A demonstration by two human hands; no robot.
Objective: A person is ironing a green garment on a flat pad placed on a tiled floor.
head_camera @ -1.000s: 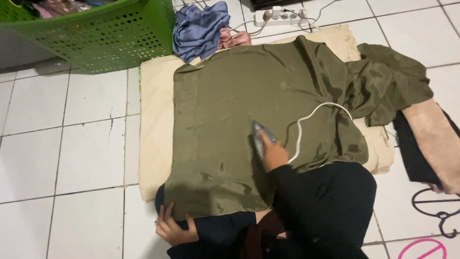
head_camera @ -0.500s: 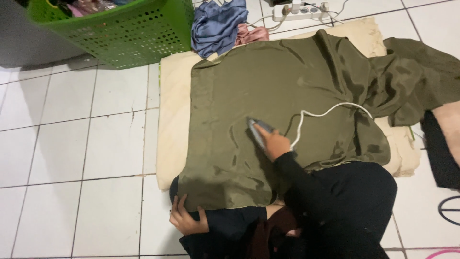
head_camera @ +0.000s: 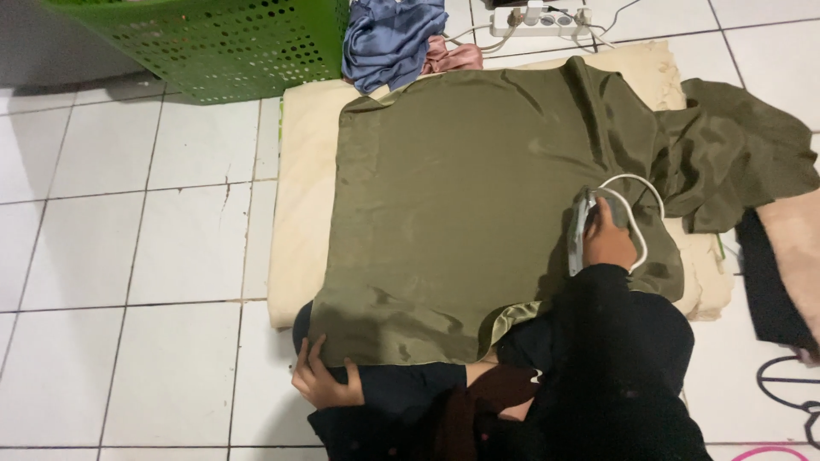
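An olive-green satin cloth lies spread over a cream pad on the tiled floor. My right hand grips a small grey iron that rests on the cloth's right side. Its white cord loops just beyond the hand. My left hand rests on my knee and pinches the cloth's near left corner. Both arms are in black sleeves.
A green perforated laundry basket stands at the far left. Blue cloth and pink cloth lie bunched behind the pad, beside a white power strip. Folded black and pink fabric and a black hanger lie at the right.
My right hand has slid the iron from the cloth's middle over to its right side, and the cord has bunched into a tighter loop. My left hand stays at the near corner.
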